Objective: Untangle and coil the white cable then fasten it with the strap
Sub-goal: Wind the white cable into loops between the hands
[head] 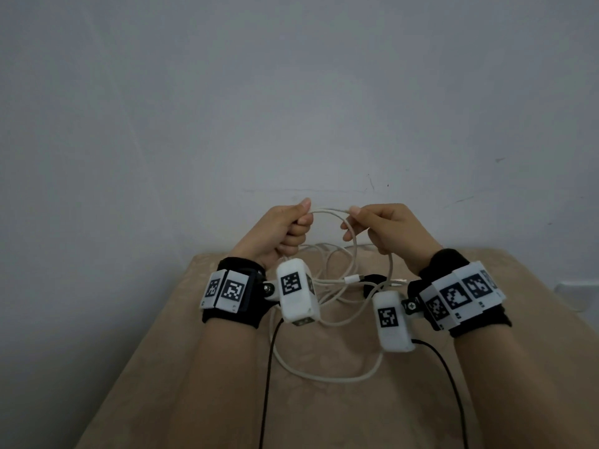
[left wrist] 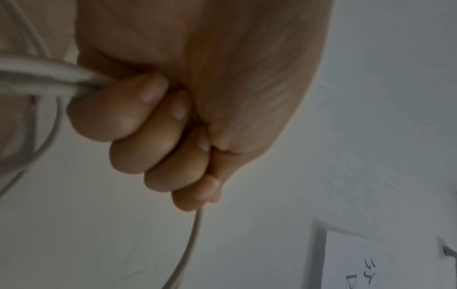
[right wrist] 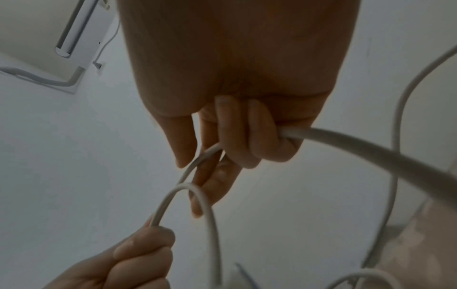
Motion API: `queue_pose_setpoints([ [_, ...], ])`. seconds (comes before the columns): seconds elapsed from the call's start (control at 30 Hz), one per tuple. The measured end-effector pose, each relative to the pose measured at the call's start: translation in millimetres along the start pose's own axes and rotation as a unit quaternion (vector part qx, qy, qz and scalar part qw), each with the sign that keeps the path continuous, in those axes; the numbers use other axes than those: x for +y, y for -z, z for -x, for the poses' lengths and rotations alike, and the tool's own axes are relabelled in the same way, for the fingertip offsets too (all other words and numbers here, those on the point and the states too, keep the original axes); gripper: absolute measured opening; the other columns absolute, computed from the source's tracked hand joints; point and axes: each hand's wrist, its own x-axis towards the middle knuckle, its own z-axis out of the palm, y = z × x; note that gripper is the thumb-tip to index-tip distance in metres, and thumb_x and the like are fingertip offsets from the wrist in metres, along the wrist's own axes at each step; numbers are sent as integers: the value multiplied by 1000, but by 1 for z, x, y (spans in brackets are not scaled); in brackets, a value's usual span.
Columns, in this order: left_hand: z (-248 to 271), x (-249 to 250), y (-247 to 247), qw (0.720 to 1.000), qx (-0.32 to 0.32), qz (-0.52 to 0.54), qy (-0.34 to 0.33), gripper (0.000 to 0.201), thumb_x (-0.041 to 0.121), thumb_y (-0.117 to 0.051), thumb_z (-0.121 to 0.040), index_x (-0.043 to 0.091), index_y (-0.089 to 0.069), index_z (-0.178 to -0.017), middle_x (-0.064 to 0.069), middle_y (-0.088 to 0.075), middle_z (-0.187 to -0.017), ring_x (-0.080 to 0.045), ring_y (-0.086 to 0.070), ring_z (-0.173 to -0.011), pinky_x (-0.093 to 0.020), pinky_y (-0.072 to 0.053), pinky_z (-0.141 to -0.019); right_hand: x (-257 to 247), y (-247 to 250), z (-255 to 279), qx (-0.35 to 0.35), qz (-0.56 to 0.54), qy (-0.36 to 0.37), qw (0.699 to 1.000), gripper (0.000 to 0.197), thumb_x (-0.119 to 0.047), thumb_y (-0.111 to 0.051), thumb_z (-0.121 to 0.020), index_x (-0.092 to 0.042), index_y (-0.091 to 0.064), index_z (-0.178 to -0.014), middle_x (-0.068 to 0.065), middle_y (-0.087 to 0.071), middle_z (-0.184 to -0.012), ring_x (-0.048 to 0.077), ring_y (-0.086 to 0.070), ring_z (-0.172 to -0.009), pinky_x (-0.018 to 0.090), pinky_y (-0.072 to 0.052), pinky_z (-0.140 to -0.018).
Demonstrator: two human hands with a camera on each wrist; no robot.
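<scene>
The white cable (head: pixel 330 211) arcs between both raised hands above a beige table (head: pixel 324 409). My left hand (head: pixel 287 229) is a fist gripping several strands; the left wrist view shows the cable (left wrist: pixel 37 78) entering the curled fingers (left wrist: pixel 138 129). My right hand (head: pixel 381 226) holds the cable with thumb and curled fingers; in the right wrist view the cable (right wrist: pixel 346 142) passes through its fingers (right wrist: pixel 249 135). Loose loops hang down and lie tangled on the table (head: pixel 327 374), with a white plug (head: pixel 353 280). A dark object (head: pixel 372 281), perhaps the strap, lies behind the wrists.
A plain grey wall (head: pixel 291 108) stands right behind the table. Black leads (head: pixel 267 384) run from the wrist cameras toward the near edge. In the right wrist view an air conditioner (right wrist: pixel 81 29) hangs on the wall.
</scene>
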Motion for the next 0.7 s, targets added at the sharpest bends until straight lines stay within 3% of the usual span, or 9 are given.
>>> queue_pose_setpoints([
  [0.27, 1, 2, 9, 994, 15, 112, 7, 42, 36, -37, -102, 19, -33, -63, 11, -22, -44, 0, -17, -32, -15, -7, -35, 1, 4, 2, 23, -12, -10, 1000, 27, -27, -53, -96, -17, -73, -81, 1, -71, -79, 8, -29, -41, 15, -26, -39],
  [0.47, -1, 2, 7, 987, 16, 159, 11, 42, 37, -37, -102, 19, -34, -64, 11, -23, -44, 0, -18, -31, -15, -9, -34, 2, 1, 1, -19, -26, -3, 999, 26, -20, -49, -98, -13, -74, -94, 3, -72, -86, 7, -24, -40, 15, -22, -39],
  [0.7, -2, 1, 5, 983, 9, 180, 23, 42, 36, -37, -101, 19, -35, -63, 10, -24, -43, -1, -20, -31, -15, -9, -37, 3, -1, -1, -30, -5, 7, 1000, 27, -17, -49, -98, -11, -66, -77, -1, -67, -72, 2, -27, -37, 11, -25, -38],
])
